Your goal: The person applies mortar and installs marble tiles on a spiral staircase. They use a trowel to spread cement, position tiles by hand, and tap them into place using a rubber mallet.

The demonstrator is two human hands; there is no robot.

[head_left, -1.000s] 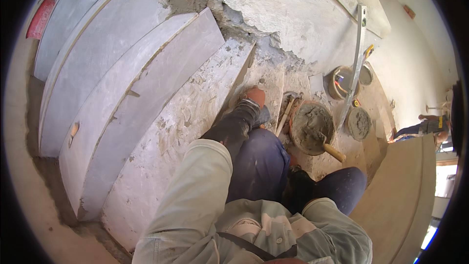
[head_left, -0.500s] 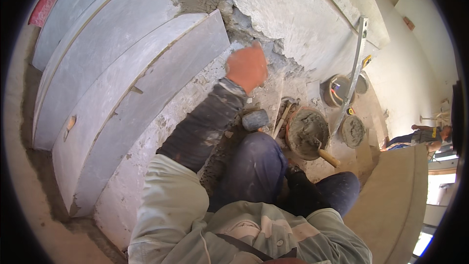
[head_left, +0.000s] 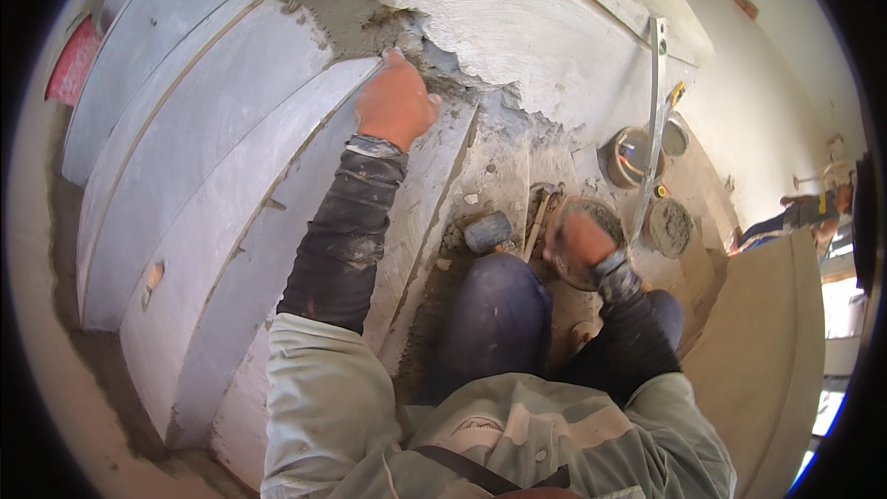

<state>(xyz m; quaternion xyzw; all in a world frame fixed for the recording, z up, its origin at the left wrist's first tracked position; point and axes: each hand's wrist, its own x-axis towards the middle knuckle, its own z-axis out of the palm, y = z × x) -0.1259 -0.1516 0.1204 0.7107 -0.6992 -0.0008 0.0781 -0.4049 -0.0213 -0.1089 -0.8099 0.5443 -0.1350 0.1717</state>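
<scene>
My left hand (head_left: 397, 103) is at the end of a grey stair slab (head_left: 319, 97), by the ragged mortar joint (head_left: 393, 30) along the wall. Its fingers look curled in, mostly hidden behind the back of the hand; what they hold, if anything, does not show. My right hand (head_left: 584, 240), smeared by motion, is over the mortar tub (head_left: 605, 212) on the right. Its fingers cannot be made out, and no trowel shows clearly there. Left of the tub lie a dark mallet head (head_left: 487, 232) and a hammer (head_left: 538, 220).
Curved stair slabs (head_left: 185, 176) rise on the left; a wooden-looking piece (head_left: 152, 279) sticks out of one. A metal level (head_left: 654, 102) leans at the wall near a bucket (head_left: 631, 159) and a smaller mortar bucket (head_left: 671, 226). Another person (head_left: 804, 212) is at the far right.
My left hand has moved leftward to the slab's end. My right hand has come up over the mortar tub, where a wooden-handled trowel lay. The whole view has shifted slightly.
</scene>
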